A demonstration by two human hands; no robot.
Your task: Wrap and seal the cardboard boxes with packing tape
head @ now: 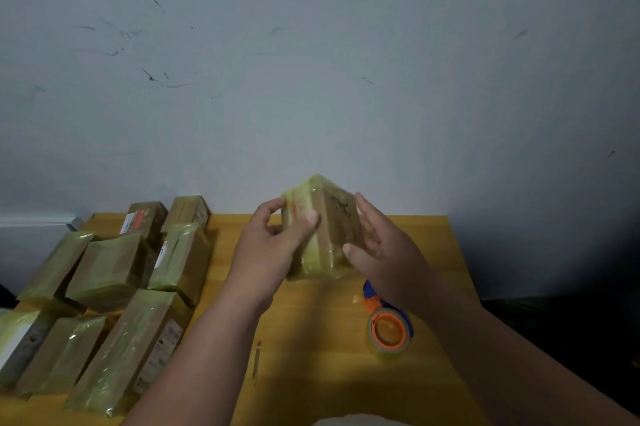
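Observation:
A small cardboard box [329, 217], covered in yellowish clear tape, stands tilted with one corner up near the middle of the yellow table [311, 356]. My left hand [277, 245] holds its left face, thumb pressed on the front and fingers curled round the side. My right hand [377, 245] lies against its right face with straight fingers and the thumb touching the front. A tape dispenser [389, 328] with an orange hub, a blue handle and a clear roll lies on the table below my right forearm.
Several taped cardboard boxes [114, 269] are piled on the left part of the table, reaching its front-left corner. A pale scuffed wall [311, 79] rises right behind the table. To the right of the table edge the floor is dark.

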